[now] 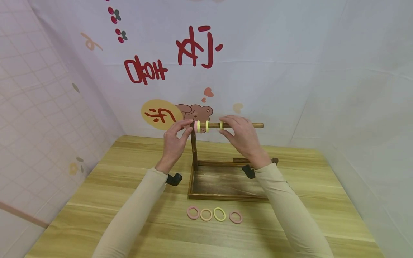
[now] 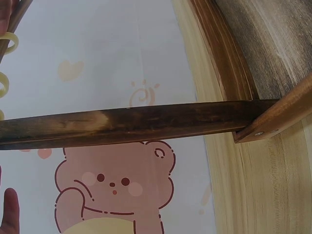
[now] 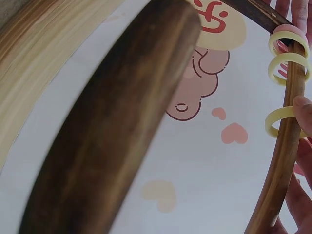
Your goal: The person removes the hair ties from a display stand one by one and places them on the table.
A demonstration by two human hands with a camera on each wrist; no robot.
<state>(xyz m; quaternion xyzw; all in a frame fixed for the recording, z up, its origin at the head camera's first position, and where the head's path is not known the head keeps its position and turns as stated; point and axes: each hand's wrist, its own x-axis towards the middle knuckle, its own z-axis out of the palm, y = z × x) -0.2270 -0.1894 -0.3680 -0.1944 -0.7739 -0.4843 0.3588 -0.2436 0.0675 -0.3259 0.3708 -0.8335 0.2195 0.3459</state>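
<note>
Left hand, head view: the left hand [image 1: 174,141] is holding its fingers and thumb parted at the top of the upright post [image 1: 194,147]; whether the tips are touching anything cannot be told.
Right hand, head view: the right hand [image 1: 242,133] is pinching a yellow ring [image 1: 221,125] between thumb and fingers, and that ring is encircling the horizontal rod [image 1: 257,125].
Rings between the hands: a pink ring [image 1: 195,127] is sitting just beside the left fingertips, a pale yellow ring [image 1: 198,127] is lying next to it, and a middle yellow ring [image 1: 207,126] is hanging apart, nearer the left hand than the right.
Below the hands: the wooden base [image 1: 222,197] is standing on the table [image 1: 145,233].
Loose rings: nearer the person than both hands, a left pink ring [image 1: 193,213], a peach ring [image 1: 206,215], a flat yellow ring [image 1: 219,214] and a right pink ring [image 1: 236,216] are lying in a row.
Left wrist view: the left thumb [image 2: 10,212] is stretching out, apart from the post.
Right wrist view: the right thumb [image 3: 302,114] is pressing on the pinched ring; well apart from that hand, a blurred wooden bar [image 3: 112,117] is crossing the view.
</note>
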